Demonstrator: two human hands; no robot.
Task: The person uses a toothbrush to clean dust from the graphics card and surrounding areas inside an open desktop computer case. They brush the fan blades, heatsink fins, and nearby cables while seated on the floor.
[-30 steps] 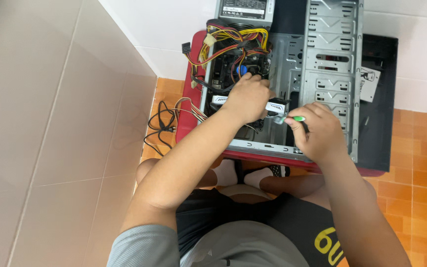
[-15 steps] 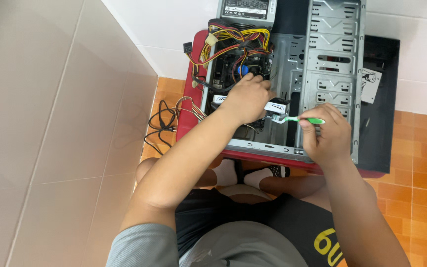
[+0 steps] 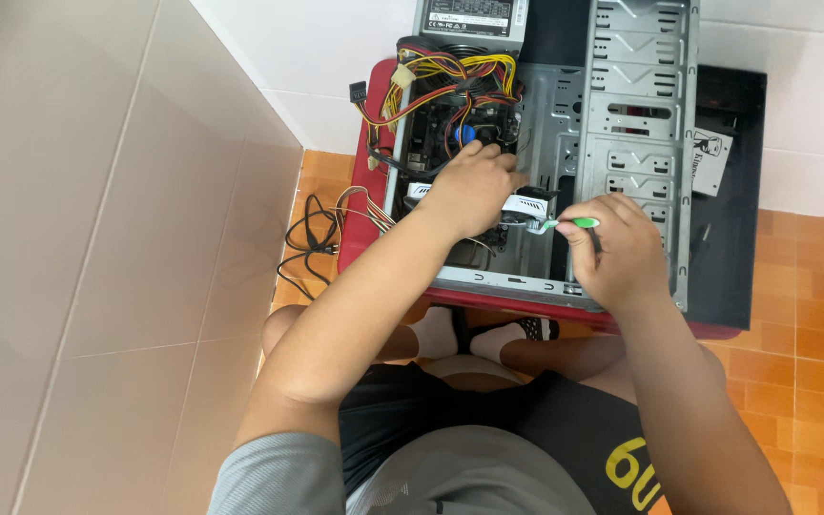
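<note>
Pinching a light, stiff green screwdriver (image 3: 572,223), the right hand (image 3: 615,250) works while the left hand (image 3: 469,187) grips a fragile white card (image 3: 526,204) by its edges inside the computer case (image 3: 641,114).

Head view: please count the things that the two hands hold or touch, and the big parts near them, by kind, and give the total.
Hands: 2, left hand and right hand
Screwdrivers with green handle: 1, in the right hand
White expansion cards: 1, under the left hand
Open computer cases: 1
Power supply units: 1
Bundles of coloured wires: 1
Total: 7
</note>
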